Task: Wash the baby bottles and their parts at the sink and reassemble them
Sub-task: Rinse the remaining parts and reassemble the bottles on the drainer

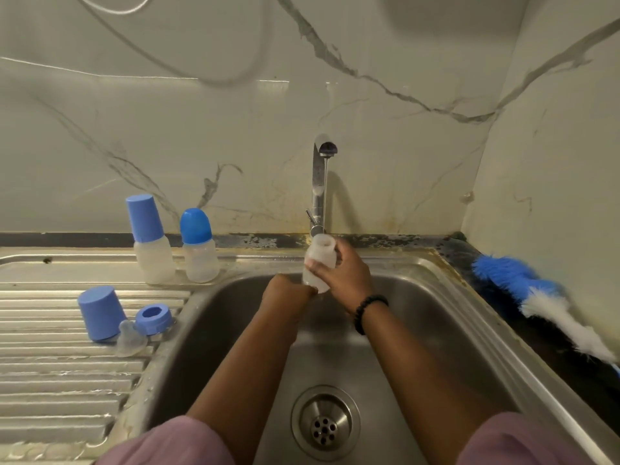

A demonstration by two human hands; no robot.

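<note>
Head view, landmark = tap (321, 182) at the back rim of the stainless sink (446, 317). Water falls from the spout in a thin stream.

Open bottle body (318, 263), translucent, no cap: directly below the spout, over the basin, mouth up and tilted slightly. Right hand (342, 273) wraps it from the right, fingers curled round the body, thumb across the front. Left hand (288, 293) sits at the bottle's lower end, fingers curled under; cannot tell whether it grips the base or only touches it. Beaded black bracelet (369, 312) on the right wrist. Mauve sleeves at the bottom edge.

Left of the tap, on the sink's back ledge: tall capped bottle (151, 243) with a straight blue cap, and just beside it, nearer the tap, round-capped bottle (199, 248). Both upright, apart from each other.

Further left and nearer the camera, on the ribbed drainboard (50, 364): loose blue cap (100, 313) standing mouth down, blue screw ring (153, 318), clear teat (129, 338) lying against both.

Right of the tap, on the dark counter: bottle brush (536, 297), blue and white bristles, lying diagonally.

Drain strainer (325, 422) in the basin floor, below the forearms.

No readable writing or labels on any item.

Wall: pale marble-look panels with grey veins; grime and stains along the joint behind the tap.
</note>
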